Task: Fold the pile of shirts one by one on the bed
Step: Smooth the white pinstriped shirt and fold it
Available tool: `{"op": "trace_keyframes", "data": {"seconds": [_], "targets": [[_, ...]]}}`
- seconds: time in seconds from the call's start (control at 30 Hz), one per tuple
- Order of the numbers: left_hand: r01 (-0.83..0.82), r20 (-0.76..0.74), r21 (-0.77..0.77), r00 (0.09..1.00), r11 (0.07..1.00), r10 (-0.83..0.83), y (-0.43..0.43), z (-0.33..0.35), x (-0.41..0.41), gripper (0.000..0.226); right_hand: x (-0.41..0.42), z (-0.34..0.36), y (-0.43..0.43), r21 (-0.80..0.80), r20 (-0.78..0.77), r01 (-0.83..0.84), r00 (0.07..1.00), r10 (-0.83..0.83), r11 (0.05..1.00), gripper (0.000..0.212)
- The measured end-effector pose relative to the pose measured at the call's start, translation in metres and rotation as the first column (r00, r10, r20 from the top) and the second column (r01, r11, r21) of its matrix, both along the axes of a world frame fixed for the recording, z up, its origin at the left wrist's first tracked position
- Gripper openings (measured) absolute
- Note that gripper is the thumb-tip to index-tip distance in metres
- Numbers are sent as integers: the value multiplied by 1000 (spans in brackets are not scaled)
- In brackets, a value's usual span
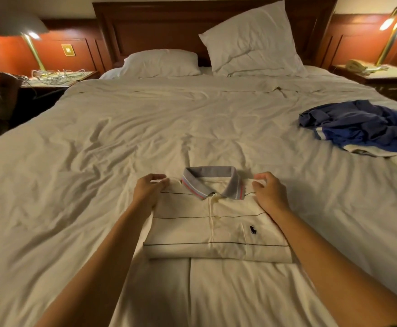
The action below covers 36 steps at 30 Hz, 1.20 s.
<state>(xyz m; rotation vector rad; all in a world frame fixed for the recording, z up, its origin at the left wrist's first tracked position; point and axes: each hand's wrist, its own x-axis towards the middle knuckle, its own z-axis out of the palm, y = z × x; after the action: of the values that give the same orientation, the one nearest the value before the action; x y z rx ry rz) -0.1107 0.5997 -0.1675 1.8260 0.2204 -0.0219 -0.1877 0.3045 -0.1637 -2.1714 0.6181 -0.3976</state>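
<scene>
Curled fingers [156,177] of left hand [148,190] pinch cream polo shirt [207,230] at one shoulder; right hand [270,192] pinches the other. Shirt lies part-folded, collar up, mid-bed [98,161]. Crumpled shirt pile [358,128] well apart, right. Two pillows [162,62] at headboard [169,27].

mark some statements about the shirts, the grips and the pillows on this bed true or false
1. The left grip and the right grip each pinch a shoulder of the cream polo shirt. True.
2. The blue shirt lies neatly folded against the polo. False: it lies crumpled and apart, near the right side of the bed.
3. The polo's collar is grey. True.
4. Both pillows lie flat. False: the right pillow leans up against the headboard; the left pillow lies flat.
</scene>
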Motion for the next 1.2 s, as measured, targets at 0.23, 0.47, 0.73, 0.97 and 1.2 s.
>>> {"op": "trace_keyframes", "data": {"seconds": [0.23, 0.47, 0.73, 0.97, 1.2], "targets": [[91, 0, -172, 996, 981, -92, -5, 18, 10, 20, 20, 12, -7, 139, 35, -5, 999, 0, 990, 20], [142, -83, 446, 990, 884, -117, 10, 21, 18, 38, 14, 6, -16, -200, -141, -88, 988, 60, 976, 37], [151, -131, 300, 985, 942, -116, 5, 31, 18, 13, 26, 6, -12, -91, 58, -14, 998, 20, 996, 25], [97, -8, 571, 994, 815, -112, 12, 23, 11, 31, 18, 10, -8, -353, -106, -190, 981, 162, 916, 39], [376, 161, 793, 630, 480, -760, -32, 23, -45, 33, -39, 22, 37, -478, -449, -579, 807, 383, 660, 90]]}}
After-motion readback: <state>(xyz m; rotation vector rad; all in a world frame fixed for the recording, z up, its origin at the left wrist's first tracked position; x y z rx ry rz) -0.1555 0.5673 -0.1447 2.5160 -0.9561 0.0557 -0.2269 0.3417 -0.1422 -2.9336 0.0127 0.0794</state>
